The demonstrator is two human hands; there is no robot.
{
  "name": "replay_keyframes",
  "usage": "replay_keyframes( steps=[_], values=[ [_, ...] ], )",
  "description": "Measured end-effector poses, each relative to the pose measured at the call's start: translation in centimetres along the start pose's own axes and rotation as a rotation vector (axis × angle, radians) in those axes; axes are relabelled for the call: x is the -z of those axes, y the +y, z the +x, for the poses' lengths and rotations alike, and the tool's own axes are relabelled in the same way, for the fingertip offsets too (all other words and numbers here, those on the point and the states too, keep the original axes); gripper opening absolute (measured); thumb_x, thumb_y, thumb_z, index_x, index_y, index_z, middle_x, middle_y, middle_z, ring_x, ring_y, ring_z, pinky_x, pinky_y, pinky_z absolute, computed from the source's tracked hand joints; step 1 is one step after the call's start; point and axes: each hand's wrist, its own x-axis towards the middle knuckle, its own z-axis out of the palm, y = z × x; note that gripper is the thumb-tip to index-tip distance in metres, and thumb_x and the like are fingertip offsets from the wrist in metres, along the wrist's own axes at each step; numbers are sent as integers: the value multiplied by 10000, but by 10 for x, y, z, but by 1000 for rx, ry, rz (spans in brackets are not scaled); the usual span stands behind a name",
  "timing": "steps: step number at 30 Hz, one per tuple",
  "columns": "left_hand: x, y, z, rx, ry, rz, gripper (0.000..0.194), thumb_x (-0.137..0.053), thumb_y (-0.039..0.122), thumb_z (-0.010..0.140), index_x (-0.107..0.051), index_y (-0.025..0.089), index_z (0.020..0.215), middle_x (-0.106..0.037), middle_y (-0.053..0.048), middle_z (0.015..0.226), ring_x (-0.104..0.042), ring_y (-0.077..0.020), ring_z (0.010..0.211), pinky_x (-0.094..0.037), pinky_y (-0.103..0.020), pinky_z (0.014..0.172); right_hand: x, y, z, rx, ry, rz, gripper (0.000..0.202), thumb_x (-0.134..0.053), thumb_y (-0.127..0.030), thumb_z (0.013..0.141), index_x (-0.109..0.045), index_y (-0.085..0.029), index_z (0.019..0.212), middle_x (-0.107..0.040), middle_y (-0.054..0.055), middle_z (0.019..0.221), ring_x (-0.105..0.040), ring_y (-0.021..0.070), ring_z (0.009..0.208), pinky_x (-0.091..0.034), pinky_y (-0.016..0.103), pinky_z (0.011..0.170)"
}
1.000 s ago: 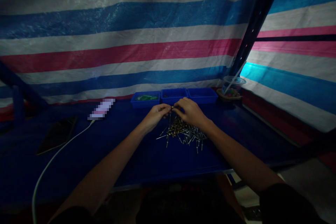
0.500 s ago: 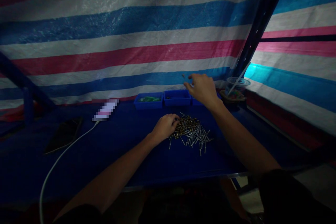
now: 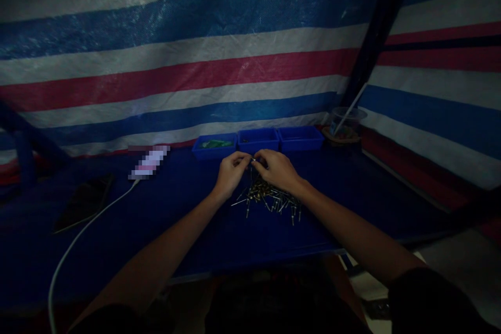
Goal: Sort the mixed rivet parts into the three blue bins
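Pinching a small metal piece (image 3: pixel 253 159), both hands (image 3: pixel 229 173) (image 3: pixel 277 168) meet above the pin pile (image 3: pixel 270 195).

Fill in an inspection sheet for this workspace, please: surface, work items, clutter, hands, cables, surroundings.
Surface: flat dark-blue tabletop, dimly lit.
Work items: loose pile of slim silver and brass-coloured metal parts; behind it, three blue rectangular plastic trays in a row, the left one holding green material.
Clutter: dark flat rectangular device; bright-screened device, pixelated; clear plastic cup with a white straw.
Hands: bare left hand and bare right hand pinch a small metal part above the pile; its details are unclear.
Cables: white cable from the bright-screened device to the picture's bottom edge.
Surroundings: red, white and blue striped plastic sheeting.
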Motion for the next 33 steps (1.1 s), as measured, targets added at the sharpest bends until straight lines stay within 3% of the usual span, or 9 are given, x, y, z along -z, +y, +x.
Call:
replay_keyframes(
  steps=[4,10,13,16,20,23,25,28,33],
  values=[
    [2,0,0,-13,-46,61,277,-549,394,811,-669,156,886,-671,-24,747,-598,-140,646,-446,-236,609,6,-3,0,47,191,-45,146,-510,-301,871,-592,-180,885,-627,36,786,-552,150,714,-374,280,637],
    [8,-1,-5,-93,-146,804,317,-582,495,784,-685,210,880,-673,-23,734,-615,-199,724,-441,-286,655,50,-5,-2,372,835,-5,124,-510,-316,876,-525,-215,947,-573,5,745,-542,149,693,-426,324,688],
    [8,-3,-8,-116,-217,936,294,-593,484,772,-688,221,862,-689,-37,835,-610,-222,815,-452,-302,699,74,-8,7,339,1038,-35,167,-480,-365,892,-498,-238,998,-549,3,745,-534,162,679,-420,352,694],
    [8,-7,-8,-141,-241,981,190,-579,320,789,-691,235,917,-694,-38,871,-599,-232,835,-456,-327,738,77,-4,26,123,849,-166,246,-428,-385,916,-511,-210,1068,-593,48,822,-559,214,808,-403,413,785],
    [11,-12,-5,-179,-255,979,264,-504,144,794,-671,237,977,-694,-41,881,-582,-223,850,-447,-333,780,43,14,39,-89,265,-359,319,-492,-361,885,-550,-152,1118,-639,142,1027,-532,302,1013,-360,463,862],
    [13,-15,-2,-199,-280,959,330,-475,75,785,-612,208,1055,-682,-49,861,-571,-225,857,-442,-326,773,8,27,28,-14,-139,-328,271,-521,-338,877,-598,-169,1074,-633,129,1088,-530,274,1035,-375,402,841],
    [14,-18,-1,-210,-302,942,347,-457,35,773,-577,180,1063,-670,-59,844,-567,-230,848,-440,-330,767,-8,29,18,69,-300,-270,254,-525,-351,880,-613,-195,1060,-627,106,1089,-526,246,1033,-381,360,813],
    [13,-21,2,-221,-273,900,303,-427,28,792,-543,149,1045,-656,-77,854,-561,-238,849,-440,-344,780,-17,25,12,130,-324,-238,213,-500,-330,896,-628,-199,1004,-617,90,1060,-514,223,1013,-372,337,792],
    [11,-14,5,-236,-93,704,176,-450,135,861,-526,156,1018,-643,-81,945,-566,-214,904,-447,-339,815,2,13,18,230,-130,-259,221,-457,-307,913,-636,-179,932,-616,79,950,-504,214,946,-356,336,783]
  ],
)
